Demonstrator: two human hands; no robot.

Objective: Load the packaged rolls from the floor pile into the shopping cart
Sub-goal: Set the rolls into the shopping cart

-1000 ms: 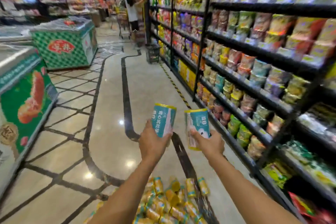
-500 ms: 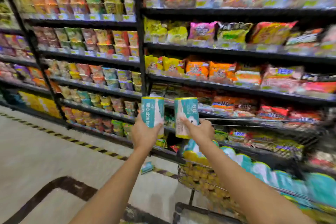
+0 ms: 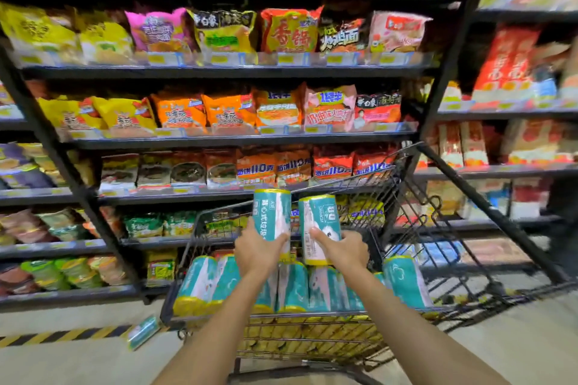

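My left hand grips a teal packaged roll with yellow ends, held upright. My right hand grips a second such roll beside it. Both rolls hover above the black wire shopping cart, over its near half. Inside the cart several teal rolls stand in a row on top of more yellow-ended rolls that show through the wire side. One loose roll lies on the floor left of the cart. The floor pile is out of view.
Black shelves packed with noodle and snack bags rise right behind the cart. A yellow-black hazard stripe runs along the floor at the shelf base. Pale floor lies left and right of the cart.
My view has swung right from the aisle and floor pile to face the shelves. Both hands, still gripping their rolls, now sit over the cart, which has come to the centre of view.
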